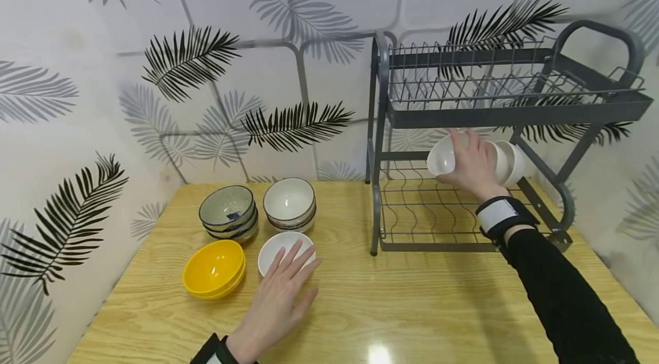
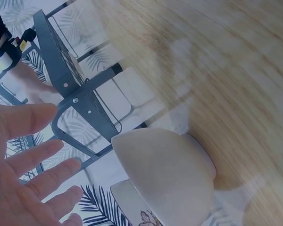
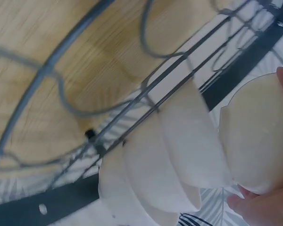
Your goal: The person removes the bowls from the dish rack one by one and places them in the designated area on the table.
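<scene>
The right grip [image 1: 471, 166] pinches a white bowl [image 1: 440, 158], tilted within the rack [image 1: 515, 118]'s lower tier, just left of the racked bowls [image 1: 516, 161] — the left grip [image 1: 278, 304], fingers extended, is nearest another bowl [image 1: 271, 248] on the desk [image 1: 350, 312].

A wide lane of bench [image 1: 340, 289] runs between the bowl stacks [image 1: 289, 202] and the rack's left post [image 1: 377, 212]. Below the upper tier [image 1: 515, 117], which blocks the way up, the open front admits the right fingers [image 1: 472, 146]; white bowls [image 1: 516, 162] crowd their right side.
</scene>
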### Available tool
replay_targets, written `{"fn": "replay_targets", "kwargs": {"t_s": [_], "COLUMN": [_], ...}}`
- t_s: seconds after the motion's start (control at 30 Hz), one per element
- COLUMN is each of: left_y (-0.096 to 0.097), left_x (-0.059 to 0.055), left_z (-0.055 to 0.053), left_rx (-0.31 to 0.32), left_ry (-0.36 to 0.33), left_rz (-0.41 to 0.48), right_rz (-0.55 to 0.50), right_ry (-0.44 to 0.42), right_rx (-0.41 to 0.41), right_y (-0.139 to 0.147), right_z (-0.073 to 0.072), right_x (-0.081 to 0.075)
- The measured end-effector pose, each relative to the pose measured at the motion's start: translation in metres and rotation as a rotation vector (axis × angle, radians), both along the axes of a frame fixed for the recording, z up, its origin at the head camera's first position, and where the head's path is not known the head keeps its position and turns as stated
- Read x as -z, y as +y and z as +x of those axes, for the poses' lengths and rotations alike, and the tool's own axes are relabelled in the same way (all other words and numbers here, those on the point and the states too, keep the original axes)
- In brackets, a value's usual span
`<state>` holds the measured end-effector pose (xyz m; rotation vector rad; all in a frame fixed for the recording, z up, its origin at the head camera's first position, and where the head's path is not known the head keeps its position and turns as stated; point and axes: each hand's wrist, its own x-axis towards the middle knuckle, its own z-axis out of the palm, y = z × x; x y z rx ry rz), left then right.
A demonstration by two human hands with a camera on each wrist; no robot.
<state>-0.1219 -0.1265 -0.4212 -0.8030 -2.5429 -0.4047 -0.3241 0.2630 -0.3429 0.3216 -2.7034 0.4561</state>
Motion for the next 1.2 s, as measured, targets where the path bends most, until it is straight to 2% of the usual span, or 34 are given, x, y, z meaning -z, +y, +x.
{"fn": "replay_targets", "kwargs": {"t_s": [0.2, 0.53, 0.97, 1.1, 1.2], "left_y": [0.001, 0.002, 0.005, 0.006, 0.007], "left_x": [-0.002, -0.004, -0.006, -0.006, -0.007], "left_z": [0.0, 0.001, 0.001, 0.002, 0.003], "left_rx": [-0.001, -0.001, 0.013, 0.019, 0.024], "left_ry": [-0.009, -0.016, 0.001, 0.006, 0.012], "left_rz": [-0.011, -0.016, 0.0, 0.008, 0.01], "right_rz": [-0.119, -0.281, -0.447, -0.513, -0.544], "right_ry": [0.003, -0.093, -0.092, -0.116, -0.103], "right_rx": [-0.001, 0.005, -0.067, -0.081, -0.094], "right_y": [-0.003, -0.005, -0.012, -0.014, -0.018], "right_z": [0.011, 0.031, 0.064, 0.075, 0.083], "right_x": [-0.009, -0.02, -0.019, -0.016, -0.013]}}
